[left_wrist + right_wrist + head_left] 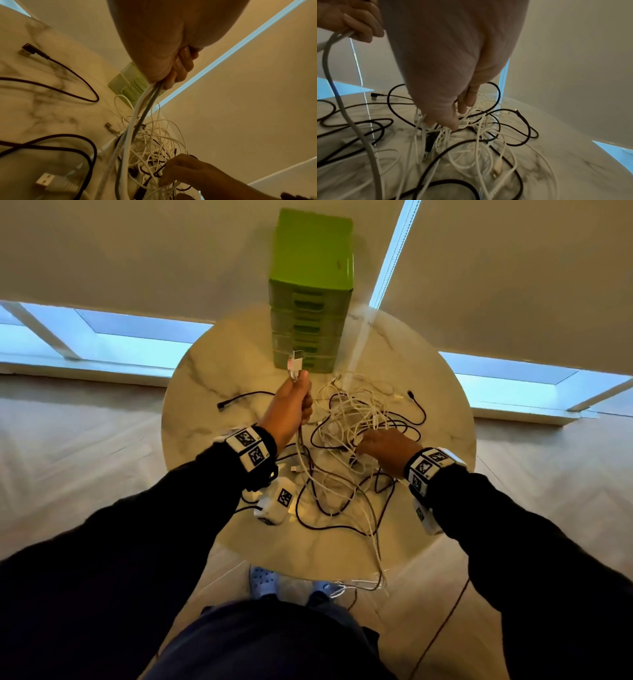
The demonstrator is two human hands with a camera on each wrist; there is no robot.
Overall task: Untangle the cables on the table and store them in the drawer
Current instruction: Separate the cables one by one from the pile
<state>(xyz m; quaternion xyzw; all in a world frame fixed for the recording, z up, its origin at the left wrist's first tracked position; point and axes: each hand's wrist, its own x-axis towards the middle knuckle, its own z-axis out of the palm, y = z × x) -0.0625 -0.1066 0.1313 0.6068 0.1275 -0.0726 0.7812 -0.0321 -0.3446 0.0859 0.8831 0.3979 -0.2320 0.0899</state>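
Worktop: round marble worktop [191, 392] before pale blinds.
Drawers: green drawer unit [310, 299] stands just beyond the left hand; all drawers closed, contents not visible.
Left hand: left hand [291, 405] raised, fist clamped round a white cable [301, 440], whose plug [295, 361] sticks up above the fist.
Right hand: right hand [387, 448] low, fingers spread into the cable tangle [356, 412]; grip cannot be told.
Cables: black and white loops lie between and below both hands.
Edges: white strands [376, 570] hang over the near rim; bare marble left of the left hand.
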